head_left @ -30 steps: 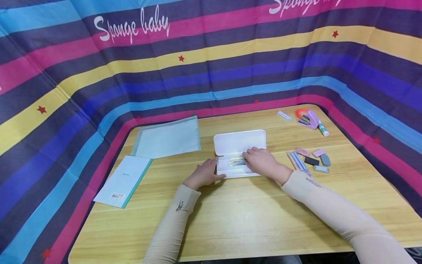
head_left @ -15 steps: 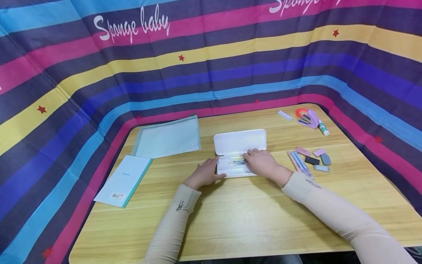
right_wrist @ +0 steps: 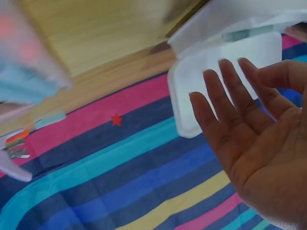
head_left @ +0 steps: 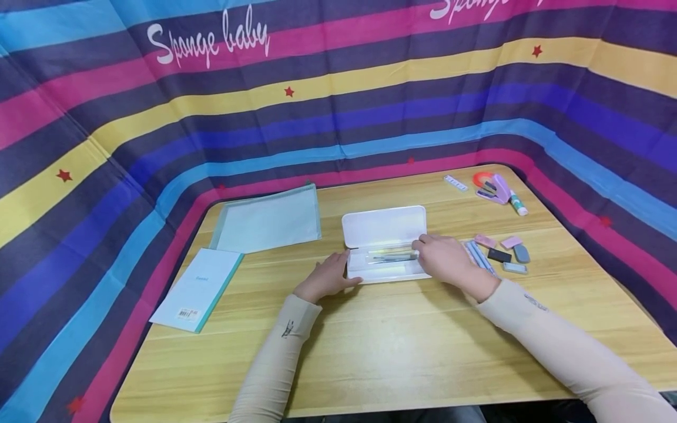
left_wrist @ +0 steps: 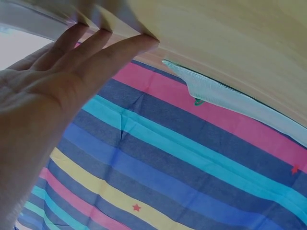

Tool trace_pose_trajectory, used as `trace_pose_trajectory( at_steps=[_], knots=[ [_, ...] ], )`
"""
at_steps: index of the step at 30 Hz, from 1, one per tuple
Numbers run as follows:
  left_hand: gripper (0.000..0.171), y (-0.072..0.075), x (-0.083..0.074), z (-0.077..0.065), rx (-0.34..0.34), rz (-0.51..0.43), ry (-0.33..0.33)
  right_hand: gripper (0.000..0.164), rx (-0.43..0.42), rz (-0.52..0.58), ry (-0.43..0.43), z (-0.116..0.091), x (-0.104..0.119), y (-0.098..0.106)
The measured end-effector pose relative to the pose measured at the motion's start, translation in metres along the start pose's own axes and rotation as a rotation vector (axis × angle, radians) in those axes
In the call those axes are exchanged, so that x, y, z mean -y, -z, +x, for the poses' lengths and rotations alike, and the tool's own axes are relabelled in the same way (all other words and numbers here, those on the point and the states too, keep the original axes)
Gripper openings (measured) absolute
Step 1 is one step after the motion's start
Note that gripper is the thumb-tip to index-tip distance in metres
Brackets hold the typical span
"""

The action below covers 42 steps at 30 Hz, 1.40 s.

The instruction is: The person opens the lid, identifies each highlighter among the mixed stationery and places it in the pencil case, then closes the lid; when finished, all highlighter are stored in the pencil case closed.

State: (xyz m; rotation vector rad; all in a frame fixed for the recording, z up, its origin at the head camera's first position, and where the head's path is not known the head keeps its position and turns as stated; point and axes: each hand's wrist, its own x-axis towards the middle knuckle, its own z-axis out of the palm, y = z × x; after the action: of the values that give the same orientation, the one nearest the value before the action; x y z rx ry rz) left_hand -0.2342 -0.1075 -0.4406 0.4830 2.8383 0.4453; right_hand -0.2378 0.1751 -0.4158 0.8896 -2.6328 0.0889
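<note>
An opened white pencil case (head_left: 383,228) lies mid-table in the head view, its lid raised at the back. Several slim pens or refills (head_left: 391,257) lie inside, some seemingly in clear wrapping; their exact kind is too small to tell. My left hand (head_left: 327,276) rests against the case's left end, thumb near its front corner. In the left wrist view that left hand (left_wrist: 72,72) has its fingers fairly straight, tips on the tabletop. My right hand (head_left: 446,258) is at the case's right end. Its fingers (right_wrist: 230,96) are loosely extended in the right wrist view, nothing visible between them.
To the right lie blue pens (head_left: 478,257), a black eraser (head_left: 499,255) and several other erasers. Behind them are a purple stapler (head_left: 499,189), a glue stick (head_left: 518,204) and orange tape (head_left: 481,177). A notebook (head_left: 198,288) and a mesh pouch (head_left: 267,220) lie left.
My right hand has moved right from inside the pencil case to its right end, uncovering more of the slim items. The left hand has stayed where it was.
</note>
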Motion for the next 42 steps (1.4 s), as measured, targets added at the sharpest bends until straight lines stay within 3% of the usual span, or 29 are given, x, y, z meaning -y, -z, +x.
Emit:
trace_pose_trajectory(
  at_steps=[4,8,11,14,23,30,33,38,42],
  knots=[
    [0.093,-0.001,0.000,0.000,-0.003,-0.008,-0.004,0.020,0.096,0.021,-0.167,-0.014,-0.013,0.013],
    [0.093,0.000,-0.001,0.000,-0.008,-0.010,-0.011,0.014,0.294,-0.005,-0.350,-0.026,-0.032,0.027],
    [0.092,0.000,-0.001,-0.001,-0.008,-0.008,-0.005,0.021,0.433,0.010,-0.436,-0.034,-0.044,0.036],
    [0.092,0.000,-0.001,-0.002,-0.008,-0.005,0.005,0.024,0.511,0.050,-0.482,-0.040,-0.050,0.039],
    [0.093,0.000,-0.001,-0.002,0.006,0.004,0.005,0.020,0.617,0.098,-0.515,-0.050,-0.056,0.029],
    [0.093,-0.001,0.000,-0.001,0.001,-0.002,0.004,0.011,0.595,0.065,-0.504,-0.049,-0.056,0.023],
    [0.093,-0.001,0.000,-0.001,0.001,-0.010,0.002,0.014,0.544,0.046,-0.512,-0.047,-0.053,0.027],
    [0.093,-0.001,-0.001,-0.001,0.000,-0.020,0.005,0.017,0.341,0.039,-0.489,-0.041,-0.039,0.038],
    [0.093,-0.001,-0.001,0.000,-0.002,-0.011,0.010,0.019,0.135,0.017,-0.371,-0.026,-0.021,0.038]
  ],
)
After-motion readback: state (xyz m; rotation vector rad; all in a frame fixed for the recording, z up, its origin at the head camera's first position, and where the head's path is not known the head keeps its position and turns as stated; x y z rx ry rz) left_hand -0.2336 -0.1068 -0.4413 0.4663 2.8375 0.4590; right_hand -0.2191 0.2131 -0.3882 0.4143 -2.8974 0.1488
